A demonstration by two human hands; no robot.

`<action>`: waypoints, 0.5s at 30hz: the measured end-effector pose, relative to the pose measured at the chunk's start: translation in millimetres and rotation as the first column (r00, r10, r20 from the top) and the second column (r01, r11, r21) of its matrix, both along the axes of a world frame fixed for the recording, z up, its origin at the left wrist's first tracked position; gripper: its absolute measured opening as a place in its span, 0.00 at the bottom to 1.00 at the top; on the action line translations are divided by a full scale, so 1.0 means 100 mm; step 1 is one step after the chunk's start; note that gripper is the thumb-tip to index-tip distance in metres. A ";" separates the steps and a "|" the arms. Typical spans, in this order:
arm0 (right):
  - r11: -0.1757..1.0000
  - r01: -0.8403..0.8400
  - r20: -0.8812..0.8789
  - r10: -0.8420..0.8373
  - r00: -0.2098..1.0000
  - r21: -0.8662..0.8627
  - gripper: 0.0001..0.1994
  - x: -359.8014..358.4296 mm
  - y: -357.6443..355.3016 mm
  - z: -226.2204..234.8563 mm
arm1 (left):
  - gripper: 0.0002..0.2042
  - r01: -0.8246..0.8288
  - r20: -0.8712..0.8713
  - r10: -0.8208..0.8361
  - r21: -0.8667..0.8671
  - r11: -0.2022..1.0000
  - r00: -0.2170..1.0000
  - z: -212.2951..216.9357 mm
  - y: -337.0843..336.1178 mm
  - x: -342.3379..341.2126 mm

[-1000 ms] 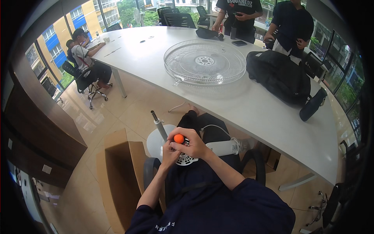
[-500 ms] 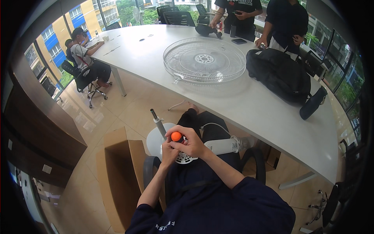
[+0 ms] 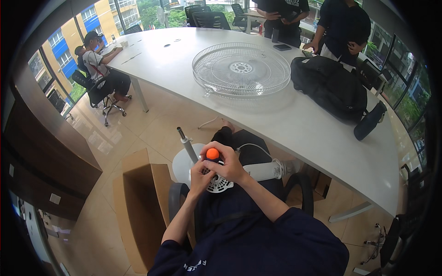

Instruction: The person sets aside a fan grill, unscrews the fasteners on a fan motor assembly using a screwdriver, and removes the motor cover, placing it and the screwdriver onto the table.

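My right hand (image 3: pixel 228 162) curls around a screwdriver (image 3: pixel 212 154) with a dark handle and orange end; its lower part is hidden. My left hand (image 3: pixel 201 177) is closed just below, fingertips pinched near the tool, and what they hold is hidden. Beneath both hands a white slotted fan motor housing (image 3: pixel 220 186) sits in my lap. A white fan body section (image 3: pixel 261 170) extends to its right, with a pale cord (image 3: pixel 262 148) looping above it. Beyond my left hand stands a grey metal pole (image 3: pixel 187 146) by a round white base (image 3: pixel 181 164).
A white table (image 3: pixel 165 64) carries a fan grille (image 3: pixel 241 83), black backpack (image 3: pixel 329 85), dark bottle (image 3: pixel 370 121) and phone (image 3: pixel 282 47). An open cardboard box (image 3: pixel 140 202) stands at my left, beside my chair's armrest (image 3: pixel 178 198). Two people stand across the table; others sit far left.
My hands and the screwdriver have shifted slightly, baring more of the motor housing. Across the table, a dark object has left the tabletop, and the person there has drawn their hands back.
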State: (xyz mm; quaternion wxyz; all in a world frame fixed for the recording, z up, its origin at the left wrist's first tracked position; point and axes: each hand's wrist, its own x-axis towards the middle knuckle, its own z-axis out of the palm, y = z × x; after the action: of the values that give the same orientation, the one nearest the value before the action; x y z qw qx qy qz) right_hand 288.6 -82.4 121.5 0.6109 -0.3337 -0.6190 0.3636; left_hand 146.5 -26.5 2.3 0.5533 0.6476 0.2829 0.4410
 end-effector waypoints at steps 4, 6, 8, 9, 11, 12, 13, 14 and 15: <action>0.999 -0.019 0.013 0.020 1.000 -0.029 0.11 0.00 -0.01 0.02 | 0.11 -0.002 -0.057 0.010 0.138 0.990 0.998 0.02 0.00 -0.03; 0.999 -0.032 0.000 0.032 0.999 -0.041 0.10 0.02 -0.01 0.01 | 0.11 0.019 -0.082 0.000 0.238 0.971 0.997 0.02 0.02 -0.06; 0.999 -0.018 -0.034 0.016 0.999 -0.048 0.10 0.02 -0.01 0.01 | 0.11 0.091 -0.165 -0.043 0.295 0.951 0.985 0.03 0.04 -0.10; 0.999 -0.018 -0.033 0.017 0.999 -0.049 0.10 0.02 -0.01 0.00 | 0.11 0.090 -0.164 -0.043 0.295 0.951 0.986 0.02 0.03 -0.09; 1.000 0.000 -0.015 0.000 1.000 -0.014 0.10 0.02 0.00 0.00 | 0.11 0.040 -0.095 -0.017 0.237 0.971 0.995 0.02 0.02 -0.07; 1.000 0.000 -0.015 0.000 1.000 -0.015 0.10 0.01 0.01 0.00 | 0.11 0.039 -0.095 -0.017 0.237 0.971 0.995 0.02 0.02 -0.06; 1.000 0.016 0.010 -0.016 1.000 -0.023 0.11 0.00 0.00 0.00 | 0.11 0.021 -0.076 -0.008 0.168 0.985 0.997 0.01 0.01 -0.04; 0.999 0.033 0.034 -0.032 0.999 -0.031 0.11 -0.01 0.00 0.00 | 0.12 0.004 -0.057 0.001 0.098 0.995 0.998 0.00 0.01 -0.03; 0.999 0.035 0.033 -0.034 0.999 -0.033 0.11 -0.01 0.00 -0.01 | 0.12 0.006 -0.058 0.000 0.096 0.995 0.998 -0.01 0.01 -0.02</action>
State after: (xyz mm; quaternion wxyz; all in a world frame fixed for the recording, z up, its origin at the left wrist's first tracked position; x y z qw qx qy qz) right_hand 287.4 -82.2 120.9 0.6014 -0.3602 -0.6168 0.3579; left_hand 144.5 -25.6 1.5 0.5136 0.6865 0.2762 0.4344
